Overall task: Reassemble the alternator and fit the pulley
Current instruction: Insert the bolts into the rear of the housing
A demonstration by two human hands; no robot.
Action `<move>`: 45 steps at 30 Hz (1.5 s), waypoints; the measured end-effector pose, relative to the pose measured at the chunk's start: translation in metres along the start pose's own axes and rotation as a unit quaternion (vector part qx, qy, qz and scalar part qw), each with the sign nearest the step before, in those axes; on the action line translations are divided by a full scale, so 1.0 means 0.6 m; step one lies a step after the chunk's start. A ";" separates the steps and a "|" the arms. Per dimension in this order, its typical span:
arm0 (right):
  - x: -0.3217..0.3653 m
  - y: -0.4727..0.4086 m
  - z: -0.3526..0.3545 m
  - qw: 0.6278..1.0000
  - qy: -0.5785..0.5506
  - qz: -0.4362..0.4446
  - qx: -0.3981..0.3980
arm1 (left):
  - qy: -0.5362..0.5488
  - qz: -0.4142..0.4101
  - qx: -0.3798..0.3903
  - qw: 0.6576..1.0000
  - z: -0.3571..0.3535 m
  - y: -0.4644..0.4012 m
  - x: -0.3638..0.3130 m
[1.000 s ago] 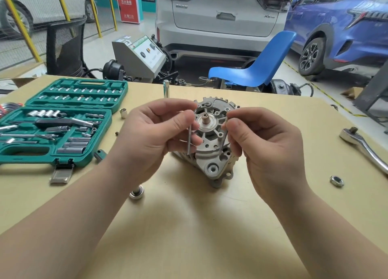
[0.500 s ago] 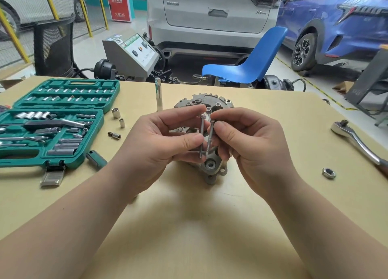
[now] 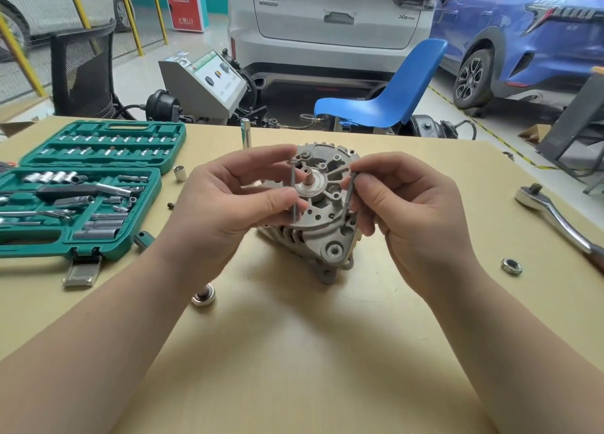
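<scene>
Each hand pinches one long steel through-bolt — left hand (image 3: 228, 201), right hand (image 3: 405, 211) — above the grey cast-aluminium alternator (image 3: 322, 211); a bolt started off-axis would likely cross-thread.

Bare table (image 3: 294, 352) in front of alternator (image 3: 322, 218). Left blocked by socket case (image 3: 81, 191); ratchet (image 3: 555, 218), nut (image 3: 511, 265) lie right; pulley (image 3: 203, 294) near-left.

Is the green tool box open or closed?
Open. The green tool box lies flat on the table with its lid folded back, and the metal sockets inside show.
</scene>
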State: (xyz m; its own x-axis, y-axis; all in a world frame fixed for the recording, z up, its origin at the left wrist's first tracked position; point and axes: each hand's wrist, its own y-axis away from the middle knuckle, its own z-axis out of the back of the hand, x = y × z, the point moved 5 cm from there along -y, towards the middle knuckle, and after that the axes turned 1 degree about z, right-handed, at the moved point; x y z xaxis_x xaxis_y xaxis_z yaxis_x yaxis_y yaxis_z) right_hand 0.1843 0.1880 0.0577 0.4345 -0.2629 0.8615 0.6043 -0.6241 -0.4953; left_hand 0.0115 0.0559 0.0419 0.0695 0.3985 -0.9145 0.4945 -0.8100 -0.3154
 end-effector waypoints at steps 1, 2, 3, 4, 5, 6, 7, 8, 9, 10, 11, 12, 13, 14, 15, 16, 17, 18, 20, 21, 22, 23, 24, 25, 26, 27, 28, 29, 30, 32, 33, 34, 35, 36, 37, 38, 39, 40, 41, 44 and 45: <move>0.001 -0.001 0.006 1.000 0.006 0.009 -0.001 | -0.017 -0.015 -0.019 1.000 0.010 -0.004 -0.003; 0.002 -0.001 0.010 1.000 0.020 0.020 0.000 | -0.035 -0.031 -0.035 0.998 0.021 -0.007 -0.006; 0.003 -0.001 0.014 0.998 0.045 0.032 0.004 | -0.051 -0.045 -0.047 0.997 0.030 -0.009 -0.009; 0.003 0.000 0.018 0.996 0.079 0.045 0.010 | -0.068 -0.059 -0.056 0.994 0.040 -0.011 -0.012; 0.003 0.002 0.020 0.991 0.115 0.060 0.015 | -0.084 -0.070 -0.065 0.992 0.048 -0.012 -0.015; 0.003 0.003 0.022 0.986 0.148 0.076 0.020 | -0.100 -0.079 -0.075 0.989 0.058 -0.014 -0.016; 0.003 0.005 0.022 0.979 0.177 0.093 0.029 | -0.111 -0.086 -0.085 0.986 0.066 -0.016 -0.016; 0.004 0.007 0.021 0.972 0.202 0.111 0.041 | -0.118 -0.090 -0.095 0.984 0.073 -0.018 -0.016; 0.004 0.008 0.017 0.964 0.223 0.131 0.057 | -0.119 -0.091 -0.104 0.983 0.079 -0.020 -0.014; 0.005 0.010 0.014 0.956 0.240 0.150 0.072 | -0.117 -0.090 -0.112 0.983 0.083 -0.021 -0.013; 0.006 0.012 0.011 0.951 0.249 0.165 0.082 | -0.115 -0.088 -0.118 0.982 0.086 -0.022 -0.012; 0.007 0.014 0.009 0.949 0.249 0.174 0.086 | -0.114 -0.087 -0.121 0.982 0.088 -0.022 -0.012; 0.008 0.015 0.009 0.950 0.241 0.179 0.084 | -0.113 -0.087 -0.121 0.982 0.089 -0.022 -0.011; 0.010 0.016 0.010 0.953 0.228 0.182 0.080 | -0.113 -0.087 -0.121 0.982 0.090 -0.022 -0.011; 0.013 0.016 0.010 0.956 0.217 0.185 0.074 | -0.114 -0.086 -0.119 0.983 0.090 -0.022 -0.010; 0.016 0.017 0.011 0.957 0.210 0.188 0.066 | -0.116 -0.086 -0.117 0.983 0.091 -0.022 -0.009; 0.018 0.017 0.011 0.958 0.207 0.191 0.058 | -0.116 -0.085 -0.114 0.983 0.091 -0.022 -0.007; 0.019 0.017 0.011 0.958 0.205 0.193 0.053 | -0.115 -0.083 -0.112 0.983 0.091 -0.022 -0.004; 0.020 0.019 0.009 0.955 0.214 0.198 0.056 | -0.113 -0.081 -0.115 0.984 0.093 -0.023 -0.002; 0.019 0.020 0.006 0.951 0.226 0.203 0.063 | -0.113 -0.080 -0.118 0.983 0.094 -0.024 -0.001; 0.018 0.022 0.004 0.946 0.240 0.208 0.071 | -0.112 -0.079 -0.121 0.983 0.095 -0.024 -0.001; 0.017 0.023 0.001 0.942 0.251 0.211 0.078 | -0.112 -0.078 -0.123 0.983 0.097 -0.025 -0.001; 0.017 0.024 -0.001 0.939 0.256 0.212 0.082 | -0.113 -0.077 -0.123 0.983 0.099 -0.025 -0.002; 0.016 0.024 -0.003 0.938 0.259 0.213 0.085 | -0.115 -0.078 -0.123 0.983 0.100 -0.025 -0.002; 0.016 0.025 -0.004 0.938 0.260 0.214 0.087 | -0.117 -0.079 -0.121 0.982 0.101 -0.024 -0.003; 0.016 0.025 -0.005 0.937 0.260 0.215 0.087 | -0.119 -0.079 -0.120 0.983 0.101 -0.024 -0.003; 0.017 0.026 -0.006 0.937 0.261 0.218 0.086 | -0.120 -0.079 -0.118 0.983 0.102 -0.024 -0.004; 0.017 0.026 -0.005 0.936 0.261 0.221 0.084 | -0.121 -0.079 -0.118 0.982 0.102 -0.024 -0.004; 0.017 0.026 -0.004 0.936 0.262 0.223 0.080 | -0.122 -0.079 -0.118 0.982 0.102 -0.023 -0.004; 0.018 0.025 -0.002 0.935 0.265 0.225 0.075 | -0.125 -0.076 -0.118 0.982 0.103 -0.023 -0.005; 0.018 0.024 -0.001 0.934 0.267 0.224 0.073 | -0.126 -0.074 -0.116 0.982 0.104 -0.023 -0.005; 0.018 0.023 0.000 0.934 0.269 0.224 0.069 | -0.128 -0.072 -0.113 0.983 0.104 -0.022 -0.005; 0.018 0.022 0.001 0.934 0.270 0.225 0.066 | -0.128 -0.070 -0.109 0.983 0.103 -0.021 -0.004; 0.018 0.022 0.002 0.934 0.271 0.225 0.063 | -0.130 -0.067 -0.103 0.984 0.102 -0.021 -0.004; 0.017 0.022 0.002 0.932 0.274 0.227 0.062 | -0.134 -0.066 -0.097 0.984 0.100 -0.020 -0.004; 0.017 0.022 0.002 0.931 0.278 0.229 0.063 | -0.143 -0.066 -0.091 0.983 0.098 -0.020 -0.004; 0.017 0.022 0.002 0.929 0.281 0.230 0.065 | -0.156 -0.068 -0.082 0.982 0.095 -0.019 -0.006; 0.016 0.022 0.002 0.929 0.283 0.230 0.067 | -0.171 -0.071 -0.073 0.980 0.092 -0.018 -0.008; 0.015 0.022 0.001 0.928 0.285 0.230 0.069 | -0.181 -0.074 -0.062 0.979 0.089 -0.017 -0.009; 0.012 0.021 -0.002 0.929 0.282 0.227 0.078 | -0.199 -0.082 -0.030 0.976 0.078 -0.013 -0.012; 0.011 0.021 -0.002 0.930 0.281 0.225 0.079 | -0.210 -0.085 -0.023 0.974 0.075 -0.012 -0.012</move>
State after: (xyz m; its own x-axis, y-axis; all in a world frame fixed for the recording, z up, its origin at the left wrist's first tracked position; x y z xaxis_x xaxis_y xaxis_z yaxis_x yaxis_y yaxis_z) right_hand 0.1940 0.1774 0.0570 0.2763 -0.8419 0.4635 0.5559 -0.2535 -0.7917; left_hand -0.0312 0.0394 0.0395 -0.3731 0.3062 -0.8758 0.5070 -0.7232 -0.4689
